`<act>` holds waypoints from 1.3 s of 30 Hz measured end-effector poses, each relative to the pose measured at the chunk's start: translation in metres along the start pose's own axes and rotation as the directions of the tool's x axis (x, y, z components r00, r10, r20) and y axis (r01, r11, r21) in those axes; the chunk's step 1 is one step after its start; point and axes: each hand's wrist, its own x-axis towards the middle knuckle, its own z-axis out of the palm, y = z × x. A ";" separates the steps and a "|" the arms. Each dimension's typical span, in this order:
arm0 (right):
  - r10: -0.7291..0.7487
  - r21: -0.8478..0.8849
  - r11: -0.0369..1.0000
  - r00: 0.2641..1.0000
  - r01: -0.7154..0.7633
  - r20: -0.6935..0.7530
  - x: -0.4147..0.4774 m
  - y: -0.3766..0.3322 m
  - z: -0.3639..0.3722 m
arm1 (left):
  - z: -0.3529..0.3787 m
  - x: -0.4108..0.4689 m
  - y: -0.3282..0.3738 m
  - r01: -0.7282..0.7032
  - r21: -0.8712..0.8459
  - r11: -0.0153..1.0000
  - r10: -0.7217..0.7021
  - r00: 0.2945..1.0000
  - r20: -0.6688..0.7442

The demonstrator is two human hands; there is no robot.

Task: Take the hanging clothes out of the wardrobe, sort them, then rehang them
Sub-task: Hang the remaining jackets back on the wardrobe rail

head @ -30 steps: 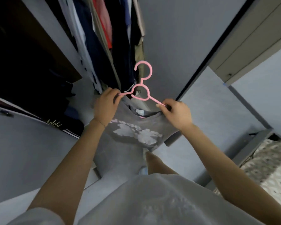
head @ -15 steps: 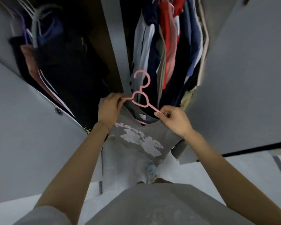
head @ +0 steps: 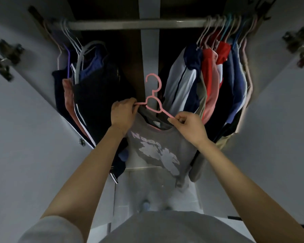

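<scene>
The grey T-shirt with a pale printed motif [head: 158, 142] hangs from a thin pink plastic hanger [head: 166, 113], held in front of the open wardrobe, low in the gap between two bunches of clothes. The left hand [head: 125, 114] grips the hanger's left end together with the shirt's shoulder. The right hand [head: 189, 127] pinches the right arm of the hanger between thumb and fingertips.

The hanger's long axis runs from one hand to the other, its left end tilted slightly higher. Its hook rises from the middle, equally near both hands, and points up at the round metal rail [head: 130, 25], which lies well above it and crosses the view the same way.

The rail is bare in its middle stretch, in front of the pale upright divider panel [head: 150, 50]. The dark clothes bunched at the left [head: 98, 88] and the red, white and blue clothes bunched at the right [head: 211, 79] flank that stretch. A straight lift looks open to the hanger, though the shirt's shoulders may brush both bunches. The swung-out pale doors stand well apart from the hands.
</scene>
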 end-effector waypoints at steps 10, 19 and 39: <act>0.172 0.074 0.984 0.965 -0.161 -0.199 0.069 -0.037 0.013 | -0.002 0.071 -0.021 -0.063 0.018 0.998 0.062 0.998 0.017; 0.230 0.167 0.968 0.932 -0.188 -0.281 0.137 -0.071 0.014 | -0.007 0.110 -0.022 -0.073 0.052 0.996 0.073 0.997 -0.004; 0.227 0.070 0.974 0.912 -0.216 -0.342 0.192 -0.063 0.024 | -0.014 0.126 -0.010 -0.044 0.098 0.994 0.046 0.999 -0.012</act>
